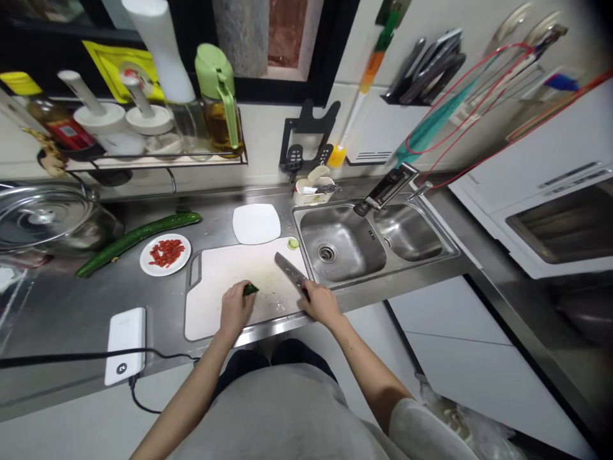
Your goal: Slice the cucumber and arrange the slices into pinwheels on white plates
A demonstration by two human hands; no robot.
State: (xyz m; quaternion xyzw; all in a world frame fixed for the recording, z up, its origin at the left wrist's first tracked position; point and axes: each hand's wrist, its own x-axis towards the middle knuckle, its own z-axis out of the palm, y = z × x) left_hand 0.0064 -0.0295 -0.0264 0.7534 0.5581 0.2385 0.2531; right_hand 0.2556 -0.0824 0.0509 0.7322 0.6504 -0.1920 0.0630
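Note:
A white cutting board (225, 271) lies on the steel counter in front of me. My left hand (234, 310) is closed on a short dark green cucumber piece (249, 289) at the board's near middle. My right hand (320, 303) grips the handle of a kitchen knife (288, 269), whose blade points up and left over the board, apart from the piece. Pale chopped bits lie on the board between the hands. One cucumber slice (294, 243) rests at the board's far right corner.
A long whole cucumber (138, 236), a small plate of red bits (165, 254) and an empty white plate (256, 223) sit behind the board. A double sink (368, 243) with a faucet lies to the right. A white power bank (125, 345) with a cable is at left.

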